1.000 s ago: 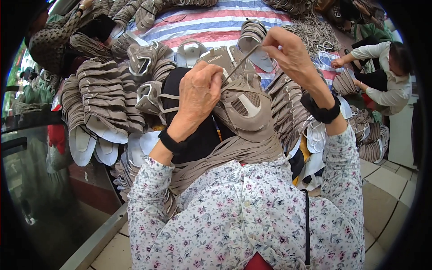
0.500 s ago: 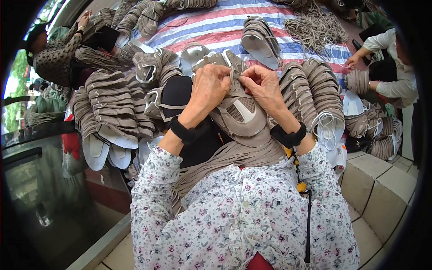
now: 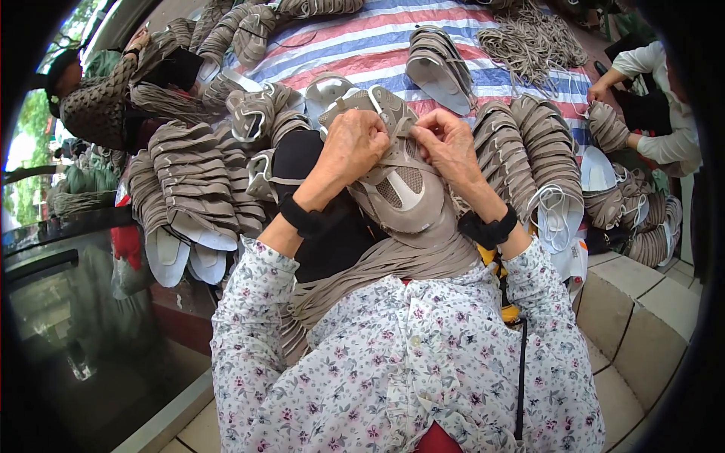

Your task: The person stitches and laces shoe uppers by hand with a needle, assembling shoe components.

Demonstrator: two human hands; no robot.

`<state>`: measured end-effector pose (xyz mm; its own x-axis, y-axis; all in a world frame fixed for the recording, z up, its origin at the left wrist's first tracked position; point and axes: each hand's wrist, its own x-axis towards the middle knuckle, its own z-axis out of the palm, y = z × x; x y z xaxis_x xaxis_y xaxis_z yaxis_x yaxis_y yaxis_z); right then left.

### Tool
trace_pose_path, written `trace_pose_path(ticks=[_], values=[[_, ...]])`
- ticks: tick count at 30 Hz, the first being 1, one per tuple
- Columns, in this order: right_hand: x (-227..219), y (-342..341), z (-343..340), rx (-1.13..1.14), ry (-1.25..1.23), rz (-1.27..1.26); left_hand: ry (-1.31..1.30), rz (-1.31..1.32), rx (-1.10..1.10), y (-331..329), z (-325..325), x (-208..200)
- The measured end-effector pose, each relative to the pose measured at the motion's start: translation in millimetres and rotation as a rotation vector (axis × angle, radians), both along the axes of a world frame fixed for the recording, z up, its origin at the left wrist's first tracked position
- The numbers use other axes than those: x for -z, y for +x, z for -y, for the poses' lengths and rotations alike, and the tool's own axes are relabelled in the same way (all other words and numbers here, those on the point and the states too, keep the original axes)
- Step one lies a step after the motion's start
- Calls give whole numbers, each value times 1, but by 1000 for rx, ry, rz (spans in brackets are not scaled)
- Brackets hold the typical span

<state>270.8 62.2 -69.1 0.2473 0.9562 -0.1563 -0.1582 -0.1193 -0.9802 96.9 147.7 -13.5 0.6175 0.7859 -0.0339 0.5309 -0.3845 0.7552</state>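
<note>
On my lap a grey-brown shoe upper (image 3: 432, 198) lies with its mesh toe toward me. My left hand (image 3: 355, 147) is closed in a pinch over its lacing area, gripping a grey-brown shoelace. Opposite it, my right hand (image 3: 450, 149) pinches the lace on the other side, thumb against forefinger. The fingers hide most of the lace. Under the toe, a thick bundle of loose grey-brown laces (image 3: 400, 260) spreads across my lap. Beyond my hands sits another upper (image 3: 389, 104).
Stacks of nested uppers stand at left (image 3: 192, 177) and right (image 3: 540, 143). A striped sheet (image 3: 362, 45) carries another stack (image 3: 438, 64) and a heap of laces (image 3: 532, 41). Co-workers sit at far left and right. A tiled step (image 3: 642, 294) is at my right.
My hands have moved slightly apart from each other, exposing more of the upper's lacing area between them. The view has shifted slightly.
</note>
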Motion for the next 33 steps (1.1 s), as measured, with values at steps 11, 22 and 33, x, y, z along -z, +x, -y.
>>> trace_pose_path(ticks=[11,22,33], values=[[-3,73,-24,29,68,639,598,-204,-149,-43,-12,-6],[-62,18,-2,-235,443,823,660,-534,-628,-300,-21,-13],[-75,-3,-5,-495,422,1012,487,-423,-689,-293,13,6]])
